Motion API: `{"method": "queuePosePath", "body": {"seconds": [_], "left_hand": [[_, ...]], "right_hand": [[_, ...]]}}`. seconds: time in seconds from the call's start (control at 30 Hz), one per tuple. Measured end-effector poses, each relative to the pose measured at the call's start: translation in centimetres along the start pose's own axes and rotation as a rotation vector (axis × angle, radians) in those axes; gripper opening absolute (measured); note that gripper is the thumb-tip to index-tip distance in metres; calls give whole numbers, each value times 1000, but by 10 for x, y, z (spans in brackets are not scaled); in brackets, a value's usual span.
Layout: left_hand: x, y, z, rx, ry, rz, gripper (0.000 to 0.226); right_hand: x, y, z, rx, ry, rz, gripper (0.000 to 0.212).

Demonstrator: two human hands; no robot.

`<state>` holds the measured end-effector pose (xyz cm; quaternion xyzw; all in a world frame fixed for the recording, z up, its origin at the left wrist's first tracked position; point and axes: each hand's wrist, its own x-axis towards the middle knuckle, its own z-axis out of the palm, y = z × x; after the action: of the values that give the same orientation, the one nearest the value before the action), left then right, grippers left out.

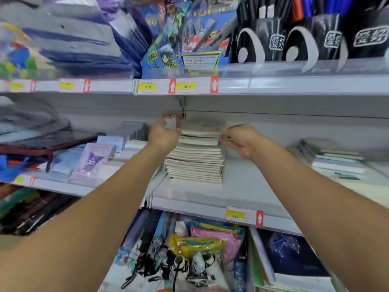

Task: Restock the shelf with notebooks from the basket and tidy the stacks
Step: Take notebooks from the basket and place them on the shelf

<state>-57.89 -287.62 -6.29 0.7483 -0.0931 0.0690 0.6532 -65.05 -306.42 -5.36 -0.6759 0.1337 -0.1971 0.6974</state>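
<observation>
Our left hand is at the upper left corner of the tall stack of pale, cream-covered notebooks, fingers curled round a small pale pinkish booklet or card held upright just above and behind the stack's left edge; motion blur keeps us from saying exactly what that item is. Our right hand is on the opposite side, thumb and fingers bent and pinching the right edges of the topmost few notebooks. We judge that the two hands bracket the stack so that the loose upper copies, which sit slightly askew against the straighter ones below, can be squared up from both sides. The stack stands on the grey metal middle shelf, near its left end and well back from the front lip, with bare shelf to its right. Both forearms reach up and forward from the bottom corners of the view, converging on the stack, wrists roughly level with its top. Left of the stack lie flat pastel packets, one showing a purple cartoon character; further right on the same shelf sits a lower, untidy pile of greenish-grey books. A yellow price label is clipped to the shelf's front rail. The basket is not in view.
</observation>
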Motion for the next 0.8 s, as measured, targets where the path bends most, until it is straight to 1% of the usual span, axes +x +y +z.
{"method": "queuePosePath", "body": {"seconds": [0.07,0.1,0.13,0.17,0.2,0.23,0.27,0.33,0.37,0.4,0.43,0.47,0.5,0.53,0.57,0.6,0.63,0.67,0.7,0.77,0.8], "left_hand": [[-36,-39,-10,-19,39,131,32],[-61,-66,-16,-32,81,190,24],[-82,-86,-20,-37,134,255,20],[-113,-120,-23,-6,187,255,17],[-138,-155,-23,41,199,236,15],[-161,-195,-22,119,163,177,15],[-192,-240,-20,217,70,17,17],[-253,-333,-23,408,-135,-433,32],[-282,-374,-29,517,-210,-585,40],[-307,-406,-36,659,-288,-663,45],[-327,-432,-43,799,-388,-720,49],[-339,-446,-46,873,-463,-756,55],[-344,-451,-47,878,-497,-782,64],[-343,-457,-47,814,-484,-808,79],[-340,-456,-45,739,-441,-865,98],[-336,-458,-44,684,-394,-917,116],[-331,-460,-45,646,-377,-936,127],[-327,-457,-45,652,-396,-934,128],[-325,-453,-46,681,-426,-922,121],[-326,-449,-46,762,-430,-906,94],[-329,-447,-44,789,-463,-892,80]], "right_hand": [[-25,32,-17,-47,121,-138,23],[-47,54,-26,4,145,-188,17],[-68,74,-33,52,135,-224,12],[-96,110,-36,50,96,-181,10],[-118,151,-38,18,48,-100,11],[-139,196,-38,-15,1,21,12],[-165,250,-38,-60,-49,218,14],[-225,352,-42,-167,-147,678,10],[-253,391,-44,-234,-161,868,6],[-278,423,-47,-323,-163,996,18],[-299,448,-50,-388,-179,1077,37],[-313,464,-52,-408,-193,1119,53],[-320,473,-53,-389,-188,1127,64],[-321,480,-53,-326,-172,1118,69],[-317,483,-53,-241,-151,1117,70],[-311,483,-51,-164,-140,1125,66],[-305,481,-48,-115,-144,1142,60],[-300,481,-45,-92,-169,1156,52],[-298,479,-42,-88,-202,1169,46],[-302,480,-36,-85,-226,1190,37],[-306,481,-34,-70,-213,1188,33]]}}
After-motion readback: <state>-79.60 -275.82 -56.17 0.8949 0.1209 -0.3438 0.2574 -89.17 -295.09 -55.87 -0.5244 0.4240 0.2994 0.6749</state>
